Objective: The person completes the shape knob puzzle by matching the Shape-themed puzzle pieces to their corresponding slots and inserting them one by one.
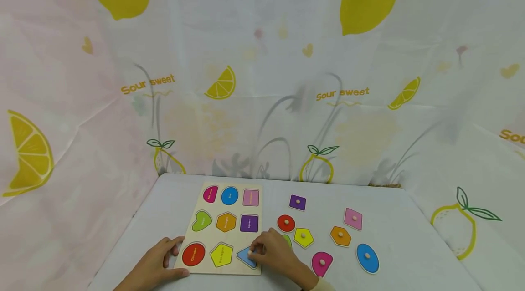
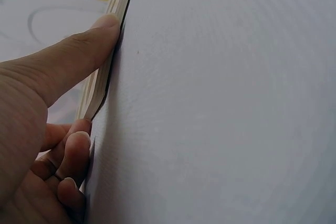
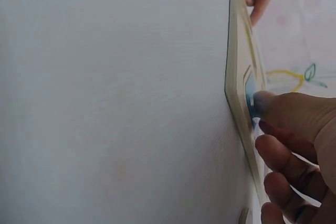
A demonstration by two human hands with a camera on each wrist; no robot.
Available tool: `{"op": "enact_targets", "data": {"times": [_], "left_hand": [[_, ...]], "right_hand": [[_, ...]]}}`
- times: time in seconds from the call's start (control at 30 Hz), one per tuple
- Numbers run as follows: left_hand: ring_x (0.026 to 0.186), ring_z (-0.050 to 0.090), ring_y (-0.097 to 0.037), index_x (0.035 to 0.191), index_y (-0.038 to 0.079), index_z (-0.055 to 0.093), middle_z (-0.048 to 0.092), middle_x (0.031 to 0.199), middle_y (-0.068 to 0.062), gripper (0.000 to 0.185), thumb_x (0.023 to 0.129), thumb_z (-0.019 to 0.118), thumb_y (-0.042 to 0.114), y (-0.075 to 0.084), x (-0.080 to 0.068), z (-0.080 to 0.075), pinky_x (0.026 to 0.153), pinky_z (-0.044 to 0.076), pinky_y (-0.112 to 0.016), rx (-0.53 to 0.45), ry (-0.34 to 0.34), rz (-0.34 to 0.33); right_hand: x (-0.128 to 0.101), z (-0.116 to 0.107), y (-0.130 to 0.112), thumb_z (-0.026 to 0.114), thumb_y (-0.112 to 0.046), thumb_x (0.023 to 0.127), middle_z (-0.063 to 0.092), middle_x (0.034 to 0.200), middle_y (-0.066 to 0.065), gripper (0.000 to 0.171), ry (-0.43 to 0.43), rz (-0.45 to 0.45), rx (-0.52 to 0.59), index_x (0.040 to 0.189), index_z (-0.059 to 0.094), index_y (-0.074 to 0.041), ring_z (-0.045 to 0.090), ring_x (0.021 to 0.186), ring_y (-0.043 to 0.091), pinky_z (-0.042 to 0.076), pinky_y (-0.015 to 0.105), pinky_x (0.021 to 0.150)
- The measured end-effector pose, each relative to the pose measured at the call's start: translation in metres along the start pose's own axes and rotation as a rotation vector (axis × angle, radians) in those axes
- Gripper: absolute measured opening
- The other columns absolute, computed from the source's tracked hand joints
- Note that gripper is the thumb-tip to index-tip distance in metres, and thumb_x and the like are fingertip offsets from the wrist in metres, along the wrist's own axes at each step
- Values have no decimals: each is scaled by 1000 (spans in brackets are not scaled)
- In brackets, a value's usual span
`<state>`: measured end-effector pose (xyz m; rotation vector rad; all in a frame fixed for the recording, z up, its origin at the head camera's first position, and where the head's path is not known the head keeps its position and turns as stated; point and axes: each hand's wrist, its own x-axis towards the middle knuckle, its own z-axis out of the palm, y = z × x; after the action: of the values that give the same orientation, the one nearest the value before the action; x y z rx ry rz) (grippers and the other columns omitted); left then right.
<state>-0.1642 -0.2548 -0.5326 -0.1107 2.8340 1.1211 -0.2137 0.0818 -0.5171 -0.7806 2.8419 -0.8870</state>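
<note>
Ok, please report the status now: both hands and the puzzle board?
Left hand steadies puzzle board at its near left corner. Right hand pinches blue piece at the near right recess. Green piece half hidden behind right hand; nothing blocking.

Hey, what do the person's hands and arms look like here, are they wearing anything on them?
Both hands are bare, no gloves. The right hand has a pale cream sleeve cuff at the wrist. The left hand shows a bare forearm, no sleeve in view. No rings or watch visible.
</note>
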Motion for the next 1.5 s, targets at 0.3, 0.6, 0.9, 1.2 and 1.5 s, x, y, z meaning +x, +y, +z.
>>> {"op": "enact_targets", "data": {"times": [0.3, 0.6, 0.9, 1.2, 1.5], "left_hand": [[72, 46, -18, 140, 0, 60, 49, 91, 1, 103, 54, 100, 43, 1, 0, -1, 59, 44, -25, -18, -9, -14], [74, 46, -19, 140, 0, 60, 48, 91, 0, 107, 52, 100, 46, 0, 0, 0, 59, 45, -25, -21, -18, -22], [73, 46, -19, 141, 0, 59, 48, 91, 0, 107, 52, 100, 46, 0, 0, 0, 59, 45, -25, -28, -18, -15], [73, 46, -18, 140, 1, 60, 48, 92, 0, 107, 52, 100, 45, 0, 0, 0, 59, 45, -25, -30, -16, -16], [75, 46, -19, 141, 1, 59, 48, 92, 0, 109, 51, 100, 46, -2, 2, 1, 59, 45, -25, -33, -19, -18]], "right_hand": [[-6, -10, 12, 84, -30, 87, 54, 68, -18, 12, 36, -20, 82, 91, 80, -19, 48, 69, 2, 45, 20, 64], [-16, -27, 32, 84, -23, 88, 56, 74, -17, 11, 108, -41, 109, 95, 78, -16, 50, 67, 1, 47, 20, 62], [-29, -46, 57, 82, -19, 89, 57, 74, -16, 9, 193, -49, 128, 94, 77, -14, 50, 67, 2, 47, 22, 61], [-40, -65, 80, 81, -23, 91, 56, 74, -11, 15, 194, 79, 127, 100, 76, -13, 50, 68, 6, 46, 22, 60], [-48, -72, 98, 80, -24, 91, 56, 74, -8, 17, 195, 145, 150, 102, 75, -12, 50, 67, 8, 45, 23, 60]]}}
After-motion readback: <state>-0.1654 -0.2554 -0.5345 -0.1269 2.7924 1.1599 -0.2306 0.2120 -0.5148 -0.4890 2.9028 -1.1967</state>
